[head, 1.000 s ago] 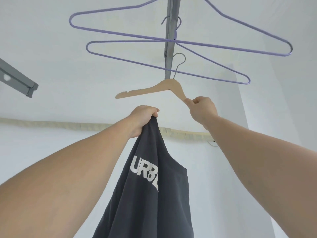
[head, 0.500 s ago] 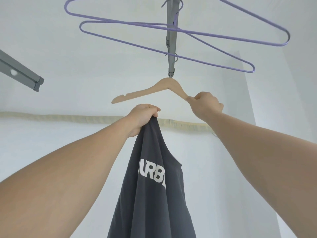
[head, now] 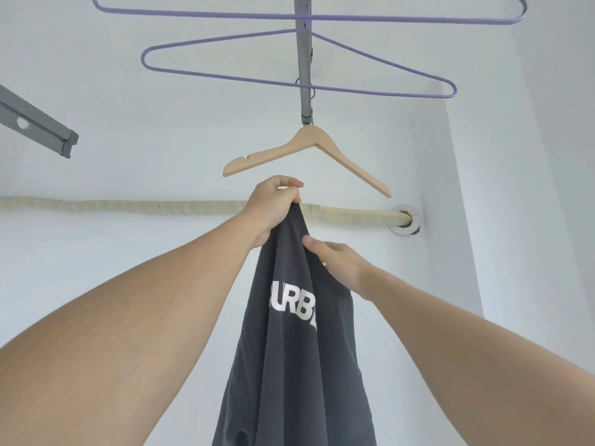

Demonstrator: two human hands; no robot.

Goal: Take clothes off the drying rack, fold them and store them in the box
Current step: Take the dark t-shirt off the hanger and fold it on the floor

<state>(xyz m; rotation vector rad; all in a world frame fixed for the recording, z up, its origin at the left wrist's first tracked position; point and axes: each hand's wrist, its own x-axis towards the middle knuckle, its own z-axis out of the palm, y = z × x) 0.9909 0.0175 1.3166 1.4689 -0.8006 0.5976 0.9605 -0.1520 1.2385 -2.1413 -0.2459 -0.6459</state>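
The person is reaching up under the drying rack (head: pixel 305 59), a grey bar that runs overhead, with both bare arms raised. The left hand (head: pixel 277 204) is closed into a fist around the bunched top of a dark grey T-shirt (head: pixel 296 349), which hangs straight down from that grip between the two forearms and runs out of view at the bottom. White letters — "URB" and part of another — show across the cloth below the hands.

The right hand (head: pixel 335 262) sits lower, against the shirt's right edge just under the left fist. Its fingers (head: pixel 314 244) lie along the fabric, loosely bent; from here it looks like a light touch or pinch, though I cannot tell whether it truly has hold of the cloth.

Just above the left hand a wooden hanger (head: pixel 309 149) dangles bare from the end of the rack bar, tilted with its right arm dipping lower, and apart from both hands. Higher up, two purple wire hangers (head: pixel 299 75) hang from the same bar, also bare. A second grey rack bar (head: pixel 35 127) juts in at the left edge. Behind it all, along the white wall, a pale wrapped pipe (head: pixel 193 207) runs across and enters a round wall fitting (head: pixel 406 220) at the right.
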